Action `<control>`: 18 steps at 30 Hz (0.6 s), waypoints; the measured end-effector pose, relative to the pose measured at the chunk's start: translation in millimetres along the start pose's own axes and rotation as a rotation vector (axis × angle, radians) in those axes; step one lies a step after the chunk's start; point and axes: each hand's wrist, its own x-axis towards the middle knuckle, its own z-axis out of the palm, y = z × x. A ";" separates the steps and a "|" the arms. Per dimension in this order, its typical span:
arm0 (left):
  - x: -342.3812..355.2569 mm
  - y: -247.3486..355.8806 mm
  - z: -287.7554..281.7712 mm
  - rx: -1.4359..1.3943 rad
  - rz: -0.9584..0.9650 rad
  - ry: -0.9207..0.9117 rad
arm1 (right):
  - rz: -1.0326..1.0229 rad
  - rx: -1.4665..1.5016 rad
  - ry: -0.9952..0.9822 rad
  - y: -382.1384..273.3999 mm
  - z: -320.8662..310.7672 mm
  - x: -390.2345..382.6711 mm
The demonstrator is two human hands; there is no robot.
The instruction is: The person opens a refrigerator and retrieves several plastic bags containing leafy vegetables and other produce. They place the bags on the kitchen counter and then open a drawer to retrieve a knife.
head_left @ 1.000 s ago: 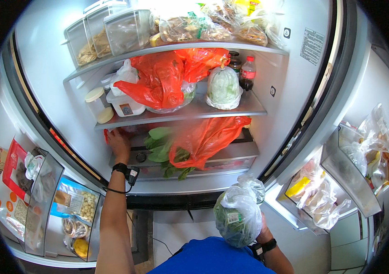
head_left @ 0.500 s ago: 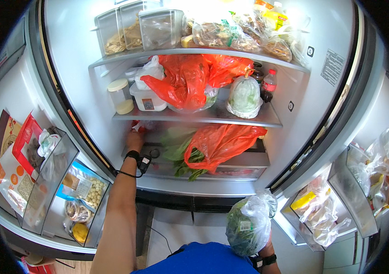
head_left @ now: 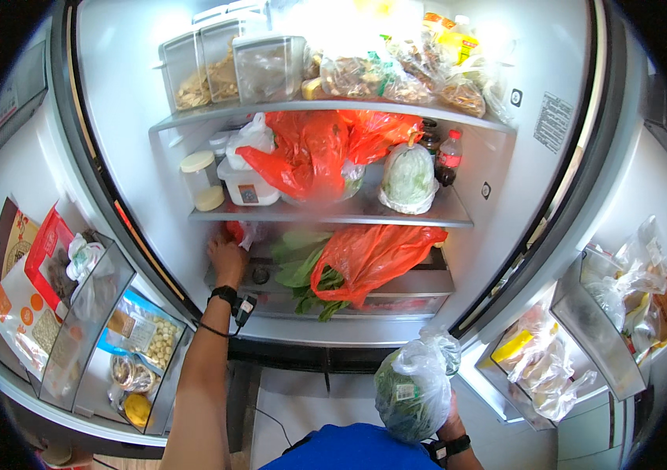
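My left hand [head_left: 226, 256] reaches into the left of the fridge's lower space, at a small red item in clear plastic [head_left: 236, 233]. Its fingertips are partly hidden, so I cannot tell its grip. Beside it lie loose green leaves [head_left: 308, 276] and a large red plastic bag [head_left: 375, 256]. My right hand [head_left: 449, 413] holds a bundle of leafy greens in clear plastic [head_left: 409, 386] low at the right, outside the fridge, its fingers mostly behind the bag.
The middle shelf [head_left: 451, 217] holds red bags, containers, a wrapped pale green vegetable [head_left: 407, 181] and a bottle [head_left: 449, 161]. Bins and bagged food fill the top shelf [head_left: 488, 118]. Both doors stand open, their racks [head_left: 74, 367] [head_left: 597, 345] full of packages.
The small red item at my left hand has shifted right along the lower space. My right hand still holds the bagged greens. The view has shifted, so the fridge sits further right in it.
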 end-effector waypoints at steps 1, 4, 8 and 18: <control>-0.2 3.0 -1.7 0.032 -0.007 0.054 | -0.001 0.002 -0.012 0.1 1.7 1.0; 9.5 1.4 -1.2 -0.135 0.069 0.012 | -0.018 -0.040 -0.010 1.3 3.1 0.6; 29.6 -17.8 24.8 -0.535 -0.060 -0.071 | 0.020 -0.022 0.022 4.2 -0.6 3.3; 50.7 -64.8 104.9 -0.644 -0.043 -0.048 | 0.029 0.016 0.052 3.5 8.4 -7.9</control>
